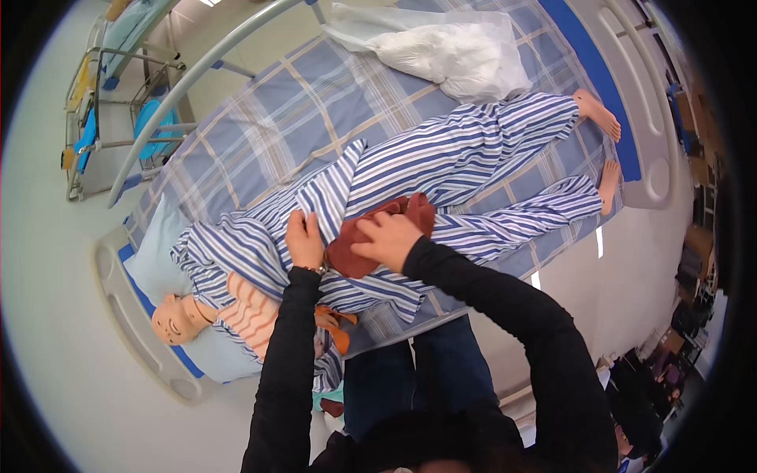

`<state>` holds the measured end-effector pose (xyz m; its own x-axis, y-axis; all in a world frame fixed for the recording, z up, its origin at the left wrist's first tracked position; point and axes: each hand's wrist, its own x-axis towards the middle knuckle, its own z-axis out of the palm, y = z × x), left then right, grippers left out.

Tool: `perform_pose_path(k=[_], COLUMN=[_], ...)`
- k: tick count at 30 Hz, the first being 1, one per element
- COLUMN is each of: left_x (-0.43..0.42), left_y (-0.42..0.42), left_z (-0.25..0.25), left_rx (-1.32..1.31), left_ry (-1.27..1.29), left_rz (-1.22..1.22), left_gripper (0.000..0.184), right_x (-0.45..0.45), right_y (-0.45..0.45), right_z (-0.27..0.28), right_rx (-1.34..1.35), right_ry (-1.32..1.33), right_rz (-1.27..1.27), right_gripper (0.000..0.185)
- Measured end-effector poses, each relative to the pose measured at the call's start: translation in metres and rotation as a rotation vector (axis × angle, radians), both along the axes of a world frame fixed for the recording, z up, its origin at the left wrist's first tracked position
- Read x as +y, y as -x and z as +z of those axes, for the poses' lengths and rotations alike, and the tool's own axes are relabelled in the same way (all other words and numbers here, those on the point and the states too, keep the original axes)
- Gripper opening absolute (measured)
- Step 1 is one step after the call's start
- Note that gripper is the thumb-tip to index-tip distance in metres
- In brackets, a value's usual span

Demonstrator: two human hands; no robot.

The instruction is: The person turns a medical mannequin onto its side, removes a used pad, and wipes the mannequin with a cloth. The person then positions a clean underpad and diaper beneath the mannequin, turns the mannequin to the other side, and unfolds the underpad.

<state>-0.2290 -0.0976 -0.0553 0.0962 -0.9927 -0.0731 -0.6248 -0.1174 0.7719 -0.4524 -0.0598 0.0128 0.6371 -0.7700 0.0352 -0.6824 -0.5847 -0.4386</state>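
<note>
A training manikin (173, 321) lies on its back on the bed, dressed in blue-and-white striped pajamas (465, 154). The pajama top is open at the chest, where ribs show. My right hand (388, 240) grips a reddish-brown cloth (359, 256) over the manikin's hips, with the fingers bent onto it. Just left of the cloth, my left hand (305, 239) rests against the striped top, its fingers curled; whatever they hold is hidden. The manikin's hand (325, 318) lies near my left forearm, beside an orange item (341, 339).
A white plastic bag (461, 59) sits on the plaid sheet (268, 110) at the far side. A raised bed rail (169, 106) runs along the far edge, with a wheeled frame (95, 118) behind it. The footboard (650, 118) stands at right, a light-blue pillow (162, 244) at left.
</note>
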Motion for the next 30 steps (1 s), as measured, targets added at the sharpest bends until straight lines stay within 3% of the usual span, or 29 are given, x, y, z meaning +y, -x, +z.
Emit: perform_pose_path(k=[3,5,7,9,11,13,15,16,18,20,21,23,25,27,29,30], left_x=[0.0,0.001,0.001,-0.001,0.0,0.0,-0.001,-0.001,-0.002,-0.001,-0.001,-0.001,0.003,0.016,0.035,0.044], left_y=[0.004,0.004,0.002,0.006,0.004,0.007,0.008,0.007,0.0,0.003,0.004,0.005,0.031,0.076,0.105,0.117], left_z=[0.0,0.001,0.0,0.003,0.005,0.007,0.008,0.007,0.0,0.0,0.005,0.002,0.025,0.067,0.053,0.05], left_rx=[0.023,-0.029,-0.008,0.002,-0.005,-0.042,-0.036,-0.063,-0.1,-0.102,-0.074,0.059,0.134,0.135,0.072,0.016], left_ry=[0.043,0.035,0.004,0.014,0.01,0.001,-0.017,-0.012,-0.002,0.016,0.014,0.026,0.168,0.105,0.186,0.111], left_rz=[-0.003,-0.005,-0.006,-0.008,-0.036,-0.029,-0.02,-0.026,-0.041,-0.051,-0.063,-0.06,-0.16,-0.333,-0.661,-0.778], left_gripper=[0.026,0.027,0.028,0.029,0.029,0.029,0.028,0.028,0.026,0.026,0.025,0.023,0.019,0.01,0.009,0.013], right_x=[0.024,0.027,0.02,0.012,0.0,-0.002,0.007,0.014,0.023,0.018,0.025,0.036,0.062,0.092,0.134,0.156], right_y=[0.09,0.155,0.195,0.181,0.147,0.102,0.06,0.059,0.065,0.109,0.148,0.219,0.257,0.288,0.331,0.35], right_z=[-0.062,-0.088,-0.08,-0.061,-0.02,0.005,-0.009,-0.029,-0.073,-0.096,-0.142,-0.093,-0.035,0.008,0.029,0.038], right_rx=[0.074,0.447,0.53,0.411,0.242,0.046,-0.031,-0.031,-0.017,0.342,0.466,0.528,0.396,0.128,-0.407,-0.617], right_ry=[-0.192,-0.374,-0.538,-0.407,-0.272,-0.22,-0.073,-0.034,0.047,-0.111,-0.13,-0.276,-0.312,-0.339,-0.362,-0.381], right_rz=[-0.162,-0.337,-0.475,-0.524,-0.403,-0.308,-0.185,-0.18,-0.171,-0.276,-0.45,-0.54,-0.842,-1.166,-1.258,-1.411], right_gripper=[0.02,0.023,0.027,0.028,0.039,0.037,0.017,0.016,0.014,0.014,0.014,0.018,0.039,0.05,0.053,0.055])
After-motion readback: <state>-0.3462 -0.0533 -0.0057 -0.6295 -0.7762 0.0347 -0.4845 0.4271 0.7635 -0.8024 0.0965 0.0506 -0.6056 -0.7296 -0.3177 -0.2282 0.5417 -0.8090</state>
